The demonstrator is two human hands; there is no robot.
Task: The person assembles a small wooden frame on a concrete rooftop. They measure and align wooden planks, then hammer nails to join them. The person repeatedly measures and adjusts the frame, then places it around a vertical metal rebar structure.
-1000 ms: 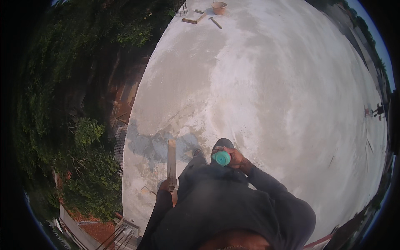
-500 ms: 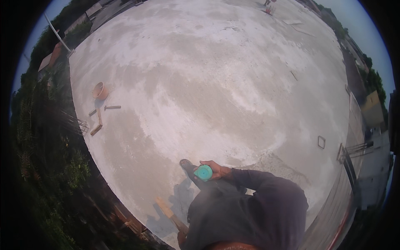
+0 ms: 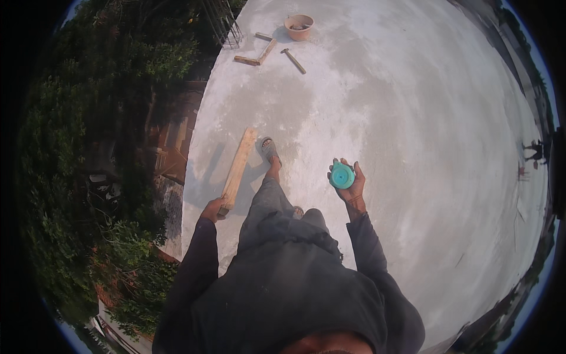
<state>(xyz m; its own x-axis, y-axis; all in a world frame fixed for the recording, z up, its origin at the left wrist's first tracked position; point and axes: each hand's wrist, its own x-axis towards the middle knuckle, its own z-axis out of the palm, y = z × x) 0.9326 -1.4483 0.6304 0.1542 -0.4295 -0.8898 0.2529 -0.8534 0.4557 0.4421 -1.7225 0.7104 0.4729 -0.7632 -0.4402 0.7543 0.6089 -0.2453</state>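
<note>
My left hand [image 3: 213, 209] is closed round the near end of a wooden plank [image 3: 239, 166], which slants away from me over the slab. In my right hand [image 3: 354, 192], held out in front and to the right, sits a round teal case [image 3: 342, 176] with a small mark at its centre. The fingers curl up round its far side and the thumb lies along its right. What kind of tool the case is, I cannot make out.
Pale concrete slab [image 3: 377, 106] spreads ahead and right. Near its left edge lie a hammer [image 3: 293, 61], an angled wooden frame [image 3: 266, 52] and an orange bowl [image 3: 299, 28] with something inside. Rebar [image 3: 223, 23] rises there. Beyond the left edge are trees [image 3: 76, 177] and a lower roof [image 3: 177, 144].
My view has swung left and down, bringing the hammer, frame and bowl ahead of me. My left hand and the whole plank now show clearly. The teal case is still in my right hand.
</note>
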